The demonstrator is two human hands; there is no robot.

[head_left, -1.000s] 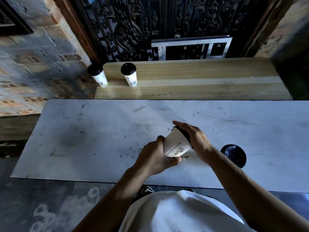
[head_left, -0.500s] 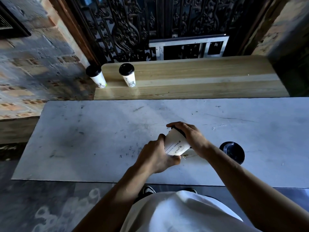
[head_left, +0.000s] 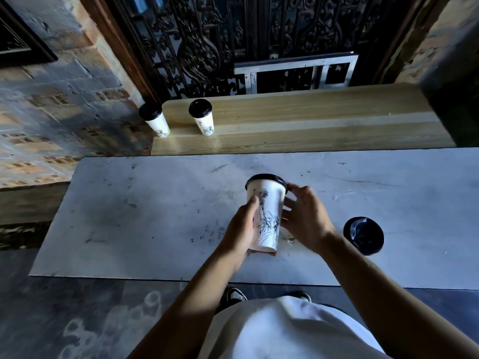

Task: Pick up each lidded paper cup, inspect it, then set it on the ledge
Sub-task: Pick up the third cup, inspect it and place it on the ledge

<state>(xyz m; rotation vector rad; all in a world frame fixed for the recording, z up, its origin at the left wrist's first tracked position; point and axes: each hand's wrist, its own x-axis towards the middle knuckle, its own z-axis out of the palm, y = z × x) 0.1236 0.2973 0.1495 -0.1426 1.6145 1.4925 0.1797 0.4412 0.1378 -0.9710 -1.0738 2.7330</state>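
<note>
A white paper cup with a black lid and a black ink drawing [head_left: 267, 213] is held nearly upright above the grey table [head_left: 145, 216]. My left hand [head_left: 242, 226] grips its lower left side and base. My right hand [head_left: 304, 218] touches its right side, fingers curled near the lid rim. Another lidded cup [head_left: 363, 235] stands on the table to the right, seen from above. Two lidded cups stand at the left end of the wooden ledge [head_left: 311, 125]: one at the corner [head_left: 155, 120], one beside it [head_left: 202, 117].
Behind the ledge rises a dark ornate metal grille [head_left: 207, 42] with a pale metal frame [head_left: 295, 71]. A brick wall [head_left: 51, 112] lies to the left. The rest of the ledge stretches right. My shoes [head_left: 236, 296] show below the table edge.
The cup has been turned from tilted, lid away under my right palm, to nearly upright with its drawing facing me. My right hand slid from the lid to the cup's side.
</note>
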